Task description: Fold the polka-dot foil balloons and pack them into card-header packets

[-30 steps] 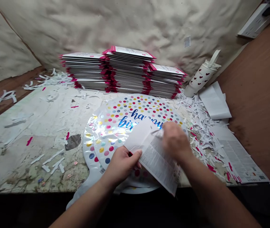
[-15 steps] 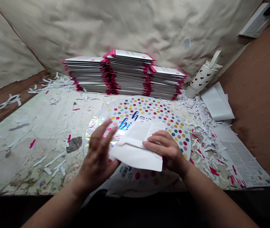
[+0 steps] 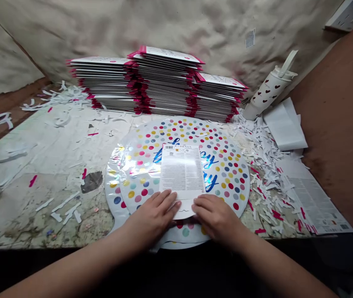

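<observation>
A white card envelope lies printed side up on a flat, round foil balloon. The balloon has coloured dots and blue lettering, partly covered by the envelope. A plain white flap with a small slit shows at the envelope's near end. My left hand is closed on the near left corner, its thumb over the flap. At the near right corner my right hand holds the edge, fingers bent together. A second dotted balloon layer shows at the left and near edges.
Tall stacks of pink-edged envelopes stand against the back wall. A white tumbler with hearts leans at the right. White paper scraps and pink bits litter the table. A printed sheet lies at the right edge.
The envelope, tilted in my right hand before, now lies straight and flat on the balloon. My left hand has come from the left, where it was off the envelope, onto its near corner.
</observation>
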Motion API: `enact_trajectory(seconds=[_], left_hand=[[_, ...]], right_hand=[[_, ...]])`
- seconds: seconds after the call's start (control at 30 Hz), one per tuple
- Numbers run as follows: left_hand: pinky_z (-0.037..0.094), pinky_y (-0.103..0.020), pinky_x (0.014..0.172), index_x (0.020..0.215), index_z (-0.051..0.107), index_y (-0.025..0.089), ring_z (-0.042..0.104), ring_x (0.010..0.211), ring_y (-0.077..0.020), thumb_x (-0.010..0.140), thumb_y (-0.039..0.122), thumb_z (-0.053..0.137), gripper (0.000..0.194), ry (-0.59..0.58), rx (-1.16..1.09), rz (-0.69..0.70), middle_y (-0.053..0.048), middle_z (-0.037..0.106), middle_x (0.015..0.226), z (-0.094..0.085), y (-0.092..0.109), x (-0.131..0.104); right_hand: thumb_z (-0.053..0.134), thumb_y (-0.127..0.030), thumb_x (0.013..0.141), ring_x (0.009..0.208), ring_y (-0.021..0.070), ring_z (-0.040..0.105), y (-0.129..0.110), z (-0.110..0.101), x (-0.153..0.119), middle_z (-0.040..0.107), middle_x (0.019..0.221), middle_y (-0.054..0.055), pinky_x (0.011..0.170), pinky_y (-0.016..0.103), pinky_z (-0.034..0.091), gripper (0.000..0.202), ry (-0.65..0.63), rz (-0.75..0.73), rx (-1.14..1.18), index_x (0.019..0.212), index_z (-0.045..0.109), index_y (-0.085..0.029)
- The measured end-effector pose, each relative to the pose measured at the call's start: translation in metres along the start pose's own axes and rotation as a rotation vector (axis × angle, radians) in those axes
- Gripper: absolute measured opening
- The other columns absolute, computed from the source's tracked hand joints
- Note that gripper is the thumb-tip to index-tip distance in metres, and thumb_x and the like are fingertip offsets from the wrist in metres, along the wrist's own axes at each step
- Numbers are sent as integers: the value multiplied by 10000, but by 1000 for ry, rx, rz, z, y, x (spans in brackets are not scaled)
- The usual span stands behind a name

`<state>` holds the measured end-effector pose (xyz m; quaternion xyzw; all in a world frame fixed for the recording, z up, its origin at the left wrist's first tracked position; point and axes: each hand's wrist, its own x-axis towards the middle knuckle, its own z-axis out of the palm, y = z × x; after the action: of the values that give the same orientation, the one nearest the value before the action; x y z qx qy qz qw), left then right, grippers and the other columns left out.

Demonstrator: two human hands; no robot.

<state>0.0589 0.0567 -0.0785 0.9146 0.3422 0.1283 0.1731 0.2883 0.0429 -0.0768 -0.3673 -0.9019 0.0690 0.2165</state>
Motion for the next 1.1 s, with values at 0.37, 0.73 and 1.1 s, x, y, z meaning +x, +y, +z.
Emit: enact_trajectory(seconds=[0.37,0.73,1.1], left_hand=[[373,-294,619,762,519,199,516,699,-212,763,336,572,147,-37,5,-407,-22,549,711,-17,-13,40],[435,-221,548,843,587,162,573,582,-120,733,510,592,364,-120,-1430,-754,-26,629,720,-23,26,20],[520,-238,622,746,570,142,619,634,-116,797,143,580,52,413,-1974,-1026,-19,628,667,-21,22,35]], right_hand=[[579,-191,780,1001,244,540,14,-3,34,592,1098,103,816,385,457,214,-163,197,-159,994,589,-193],[358,-79,860,908,283,611,-8,-16,42,599,1118,238,693,433,533,351,-10,-121,-328,1139,564,-25],[481,-26,807,986,283,619,-21,-5,25,665,1001,206,810,386,549,277,283,-161,-217,1049,614,-12]])
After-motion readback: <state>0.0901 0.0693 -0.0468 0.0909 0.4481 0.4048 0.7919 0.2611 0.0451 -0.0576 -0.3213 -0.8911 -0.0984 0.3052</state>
